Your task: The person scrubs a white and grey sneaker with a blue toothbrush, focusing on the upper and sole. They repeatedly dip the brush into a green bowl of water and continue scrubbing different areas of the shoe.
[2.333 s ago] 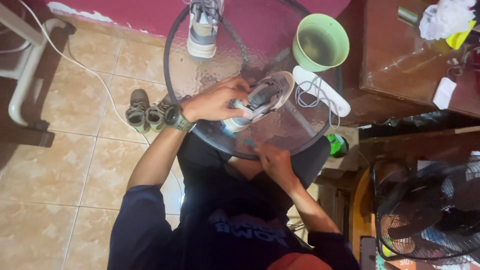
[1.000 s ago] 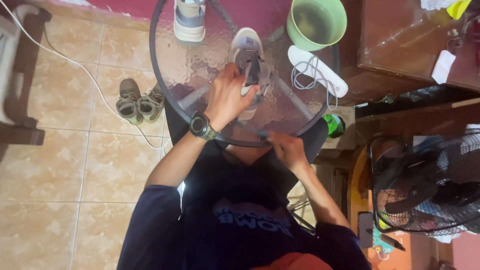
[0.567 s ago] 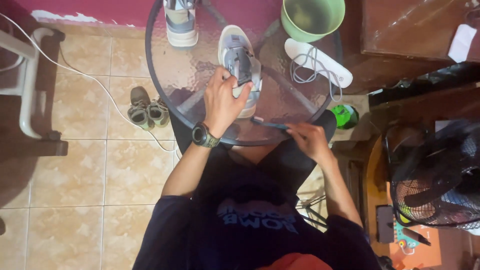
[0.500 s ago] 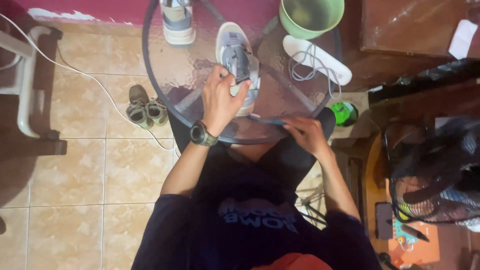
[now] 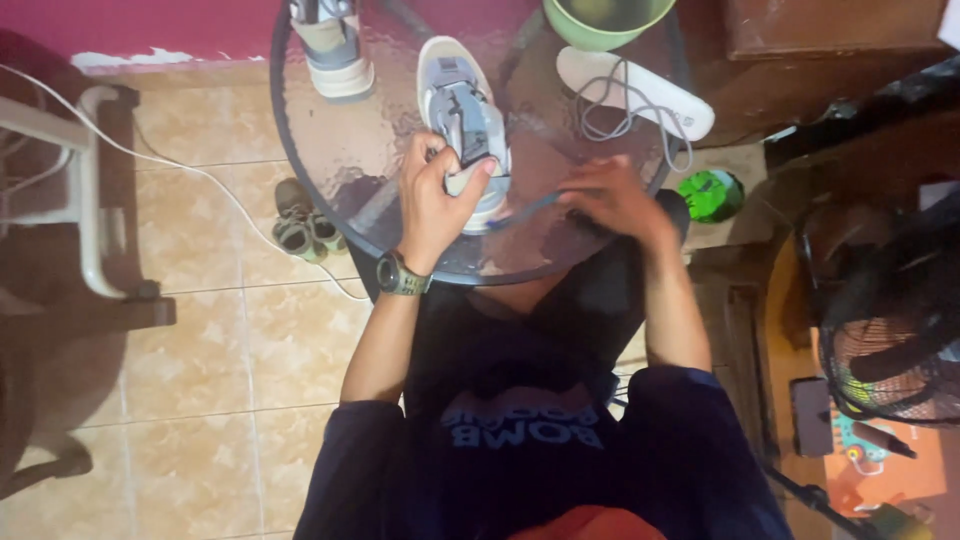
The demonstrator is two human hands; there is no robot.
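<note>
Obs., head view. Left hand (image 5: pixel 437 200) was closed on the heel end of a grey-and-white shoe (image 5: pixel 462 118), thumb and fingers pinching at the tongue and upper eyelets. The shoe lay sole-down on the round glass table (image 5: pixel 330 190), toe pointing away from the person, near the table's middle.

Right hand (image 5: pixel 615 200) was blurred. It appeared pinched on a dark lace (image 5: pixel 525 208) that ran taut from the shoe's near end across the glass to the fingers; the grip itself could not be resolved with certainty.

Around: a second shoe (image 5: pixel 330 45) at the far left edge of the table, well apart from the first. A green bowl (image 5: pixel 605 18) at the far edge. A white insole (image 5: pixel 640 92) with a loose grey lace (image 5: pixel 610 105) draped over it, just beside the bowl. Small pair of shoes (image 5: pixel 300 225) on the tile floor, seen partly through the glass. Green bottle (image 5: pixel 710 195) off the table's right side. Fan (image 5: pixel 890 340) at right.

Judgement: step in hand looked like lace work on the shoe, the lace being drawn through an eyelet while the left hand steadied the upper. Next move would likely call for keeping the shoe pinned, feeding the lace tip squarely to the next eyelet and keeping tension even so the upper did not pucker.
</note>
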